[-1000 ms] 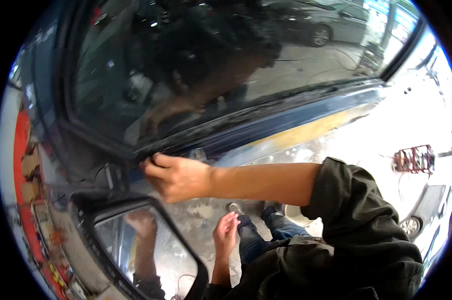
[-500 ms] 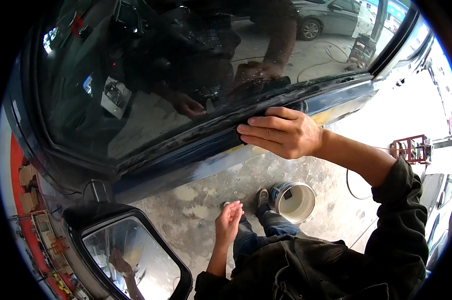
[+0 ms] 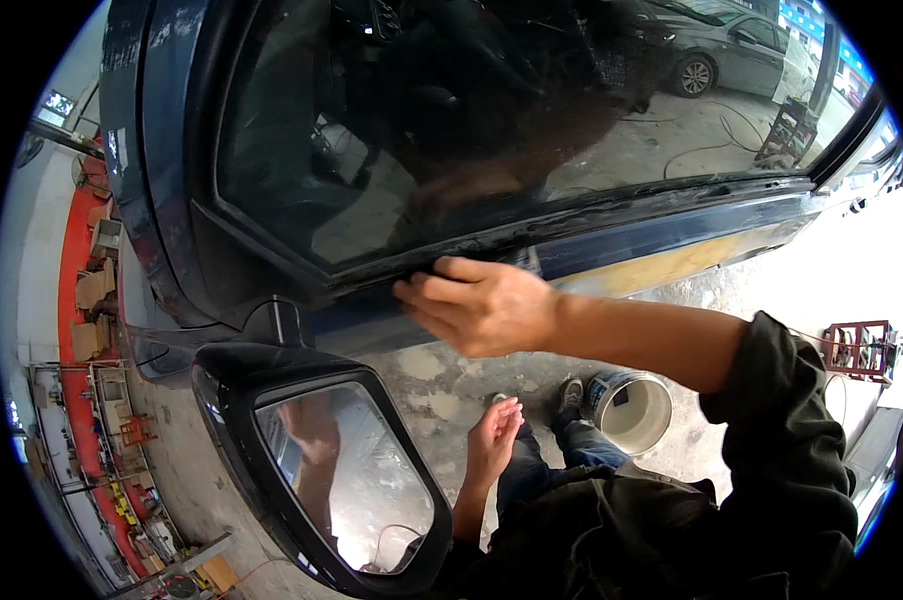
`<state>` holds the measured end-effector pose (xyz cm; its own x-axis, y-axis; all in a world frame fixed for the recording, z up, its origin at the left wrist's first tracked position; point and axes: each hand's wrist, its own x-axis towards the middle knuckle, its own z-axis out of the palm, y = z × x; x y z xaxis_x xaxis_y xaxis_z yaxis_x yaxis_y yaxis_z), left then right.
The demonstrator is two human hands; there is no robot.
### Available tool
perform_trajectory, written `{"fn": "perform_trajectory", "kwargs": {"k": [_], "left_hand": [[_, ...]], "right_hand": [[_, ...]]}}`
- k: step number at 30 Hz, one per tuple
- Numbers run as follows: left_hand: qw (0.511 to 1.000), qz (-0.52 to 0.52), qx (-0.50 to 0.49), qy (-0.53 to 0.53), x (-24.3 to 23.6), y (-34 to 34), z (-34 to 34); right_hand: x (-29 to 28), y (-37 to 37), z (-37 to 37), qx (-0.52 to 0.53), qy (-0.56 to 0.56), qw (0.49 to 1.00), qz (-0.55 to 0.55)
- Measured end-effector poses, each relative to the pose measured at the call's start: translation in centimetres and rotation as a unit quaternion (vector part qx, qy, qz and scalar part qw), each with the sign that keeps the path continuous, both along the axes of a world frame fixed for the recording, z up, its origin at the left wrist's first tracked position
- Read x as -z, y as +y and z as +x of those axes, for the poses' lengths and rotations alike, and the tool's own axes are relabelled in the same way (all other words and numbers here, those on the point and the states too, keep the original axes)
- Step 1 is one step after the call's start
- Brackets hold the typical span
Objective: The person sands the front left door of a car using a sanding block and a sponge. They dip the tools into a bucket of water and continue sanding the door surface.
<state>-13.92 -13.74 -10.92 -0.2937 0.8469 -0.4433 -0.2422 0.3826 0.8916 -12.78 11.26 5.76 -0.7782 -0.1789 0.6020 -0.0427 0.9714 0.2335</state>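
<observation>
My right hand (image 3: 476, 310) presses along the dark door (image 3: 671, 228) just below the window glass (image 3: 531, 130), beside the black trim strip. Its fingers are bent over something I cannot make out, mostly hidden beneath them. A yellowish, dulled patch (image 3: 661, 267) runs along the door beneath the darker band. The black wing mirror (image 3: 221, 415) juts out below, its glass reflecting an arm. My left hand (image 3: 491, 435) is held low near my legs, right of the mirror, fingers loosely stretched, holding nothing.
A white bucket (image 3: 631, 412) stands on the stained concrete floor by my shoes. A red metal rack (image 3: 856, 350) with a hose is at the right. Along the far left wall are a red stripe, cardboard boxes (image 3: 93, 290) and tool shelves (image 3: 101, 440). The glass reflects a parked car.
My right hand moved right along the door edge between the first two frames and has since come back left. The view shifted with my head; my left hand stays low.
</observation>
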Motion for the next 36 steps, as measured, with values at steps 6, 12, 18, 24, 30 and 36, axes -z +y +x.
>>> {"fn": "perform_trajectory", "kwargs": {"k": [6,12,18,24,30,36], "left_hand": [[1.0,-0.026,-0.01,0.015,-1.5,-1.0,-1.0],[1.0,-0.024,0.014,0.015,-2.3,0.9,0.2],[0.998,-0.04,0.037,0.014,-2.4,2.8,0.8],[0.991,-0.005,0.13,-0.028,-0.9,7.4,7.6],[0.993,-0.012,0.115,0.025,-1.8,8.0,8.2],[0.993,-0.011,0.114,0.042,-2.7,8.3,10.1]], "right_hand": [[0.6,-2.9,-4.9,-0.026,-0.017,0.998,-0.048],[-0.3,-0.9,-1.4,0.008,0.029,1.0,-0.003],[-0.2,4.3,8.4,0.009,0.086,0.996,-0.027],[-3.2,10.3,24.7,0.077,0.007,0.997,0.026],[-3.0,15.4,33.7,0.109,-0.042,0.993,0.014],[-4.5,18.2,44.4,0.236,-0.09,0.967,0.034]]}}
